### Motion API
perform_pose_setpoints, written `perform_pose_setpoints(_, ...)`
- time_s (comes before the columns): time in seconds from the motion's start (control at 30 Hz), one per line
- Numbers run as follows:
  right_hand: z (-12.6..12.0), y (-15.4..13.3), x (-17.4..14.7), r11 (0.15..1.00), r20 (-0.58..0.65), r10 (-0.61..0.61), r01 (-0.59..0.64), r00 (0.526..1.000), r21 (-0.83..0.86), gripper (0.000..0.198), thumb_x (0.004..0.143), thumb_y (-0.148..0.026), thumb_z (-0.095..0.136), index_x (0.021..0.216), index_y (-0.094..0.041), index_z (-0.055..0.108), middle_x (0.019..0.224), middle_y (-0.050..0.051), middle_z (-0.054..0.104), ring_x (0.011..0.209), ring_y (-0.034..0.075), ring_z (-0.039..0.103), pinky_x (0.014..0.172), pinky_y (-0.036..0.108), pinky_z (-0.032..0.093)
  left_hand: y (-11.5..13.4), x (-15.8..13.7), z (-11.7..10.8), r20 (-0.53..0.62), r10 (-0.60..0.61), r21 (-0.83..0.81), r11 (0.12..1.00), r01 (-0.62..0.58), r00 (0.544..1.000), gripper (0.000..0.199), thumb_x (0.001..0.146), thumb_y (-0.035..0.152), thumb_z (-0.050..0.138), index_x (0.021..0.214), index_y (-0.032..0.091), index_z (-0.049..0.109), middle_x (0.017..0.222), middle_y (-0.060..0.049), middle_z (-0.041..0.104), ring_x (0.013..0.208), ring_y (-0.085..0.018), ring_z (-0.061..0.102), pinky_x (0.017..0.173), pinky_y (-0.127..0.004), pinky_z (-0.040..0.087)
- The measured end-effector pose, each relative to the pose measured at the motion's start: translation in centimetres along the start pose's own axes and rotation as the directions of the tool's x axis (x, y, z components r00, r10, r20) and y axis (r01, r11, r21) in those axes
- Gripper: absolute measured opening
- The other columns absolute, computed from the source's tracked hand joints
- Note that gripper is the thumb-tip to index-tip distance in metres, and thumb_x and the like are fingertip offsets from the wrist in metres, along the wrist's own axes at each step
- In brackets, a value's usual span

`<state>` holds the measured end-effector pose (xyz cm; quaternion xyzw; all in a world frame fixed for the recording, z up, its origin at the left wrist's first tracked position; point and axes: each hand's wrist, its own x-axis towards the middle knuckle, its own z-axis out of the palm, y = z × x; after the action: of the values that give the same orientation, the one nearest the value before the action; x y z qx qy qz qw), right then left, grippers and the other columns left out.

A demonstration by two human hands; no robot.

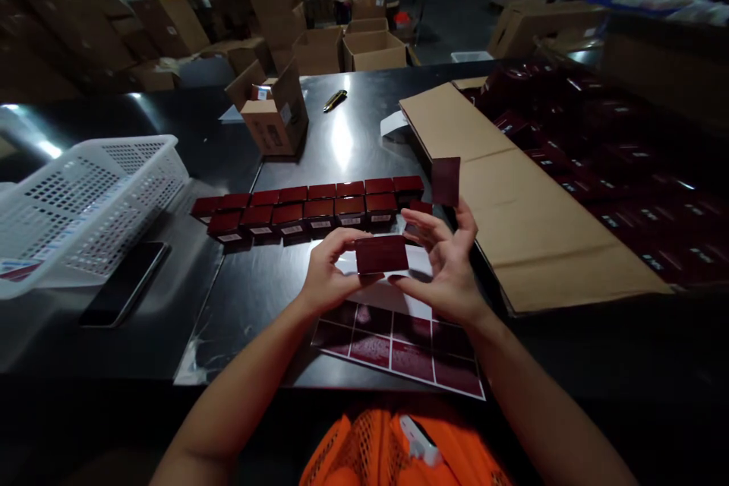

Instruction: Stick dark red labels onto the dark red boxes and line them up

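Note:
My left hand [336, 270] grips a small dark red box [381, 254] between thumb and fingers, above the sticker sheet. At the box's right is my right hand [444, 266], its thumb and several fingers spread. A dark red rectangular sticker [445, 181] stands up from one of its fingertips; whether it is pinched or just stuck there is unclear. Below both hands lies a white-backed sheet of dark red stickers [410, 361], partly covered by my right wrist. Beyond the hands, small dark red boxes [319, 211] stand in two rows, several with white barcode labels facing me.
A white perforated basket [114, 197] and a black phone [125, 285] are on the left. Further back are an open small carton [276, 118] and a utility knife [335, 100]. Flat cardboard [512, 197] lies at the right, beside many dark red boxes [615, 167].

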<state>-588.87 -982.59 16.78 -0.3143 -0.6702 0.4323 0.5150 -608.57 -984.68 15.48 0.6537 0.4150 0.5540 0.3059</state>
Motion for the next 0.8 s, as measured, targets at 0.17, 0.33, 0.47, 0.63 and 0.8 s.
perform_pose_setpoints(0.17, -0.7, -1.0, -0.2, 0.998, 0.078, -0.036, 0.040, 0.996, -0.051, 0.121, 0.071, -0.024, 0.087, 0.154, -0.030, -0.001, 0.130, 0.011, 0.059, 0.116, 0.027, 0.062, 0.104, 0.051, 0.049, -0.4, -0.2, 0.1, -0.007, 0.126, 0.122, 0.985, -0.124, 0.992, 0.044, 0.072, 0.030, 0.083, 0.112, 0.023, 0.066, 0.103, -0.006, 0.069, 0.095, -0.019, 0.065, 0.081, -0.032, 0.055)
perform_pose_setpoints(0.33, -0.3, -1.1, -0.3, 1.000, 0.048, -0.014, 0.014, 0.999, -0.012, 0.107, 0.076, -0.027, 0.085, 0.154, -0.027, 0.011, 0.114, 0.007, 0.067, 0.106, 0.024, 0.066, 0.098, 0.047, 0.054, -0.5, -0.2, 0.1, 0.006, 0.154, 0.149, 0.977, -0.154, 0.988, 0.045, 0.071, 0.027, 0.083, 0.113, 0.024, 0.065, 0.103, -0.005, 0.069, 0.095, -0.020, 0.065, 0.084, -0.034, 0.054)
perform_pose_setpoints(0.47, -0.6, -0.6, -0.2, 0.995, 0.052, -0.100, 0.101, 0.994, -0.015, 0.110, 0.071, -0.027, 0.088, 0.152, -0.040, 0.013, 0.128, 0.005, 0.058, 0.116, 0.024, 0.061, 0.100, 0.047, 0.054, -0.4, -0.2, 0.1, -0.003, 0.174, 0.153, 0.973, -0.172, 0.985, 0.043, 0.072, 0.031, 0.083, 0.111, 0.024, 0.066, 0.102, -0.006, 0.070, 0.095, -0.021, 0.066, 0.082, -0.035, 0.054)
perform_pose_setpoints(0.63, -2.4, -0.9, 0.5, 0.969, -0.179, -0.242, 0.227, 0.954, -0.099, 0.069, 0.073, -0.031, 0.086, 0.131, -0.039, 0.049, 0.139, 0.004, 0.046, 0.133, 0.027, 0.047, 0.111, 0.050, 0.044, -0.1, -0.2, 0.2, 0.003, 0.177, 0.183, 0.968, -0.175, 0.984, 0.040, 0.073, 0.028, 0.082, 0.110, 0.024, 0.065, 0.102, -0.006, 0.069, 0.094, -0.020, 0.065, 0.083, -0.035, 0.054)
perform_pose_setpoints(0.8, -2.9, -1.2, 0.3, 0.964, 0.050, -0.218, 0.223, 0.975, -0.145, 0.107, 0.064, -0.033, 0.093, 0.148, -0.041, 0.028, 0.142, 0.007, 0.050, 0.134, 0.029, 0.048, 0.114, 0.054, 0.039, 0.4, -0.5, 0.4, 0.028, 0.229, 0.330, 0.917, -0.226, 0.973, 0.050, 0.062, 0.013, 0.075, 0.110, 0.024, 0.066, 0.098, -0.003, 0.062, 0.093, -0.021, 0.059, 0.082, -0.035, 0.051)
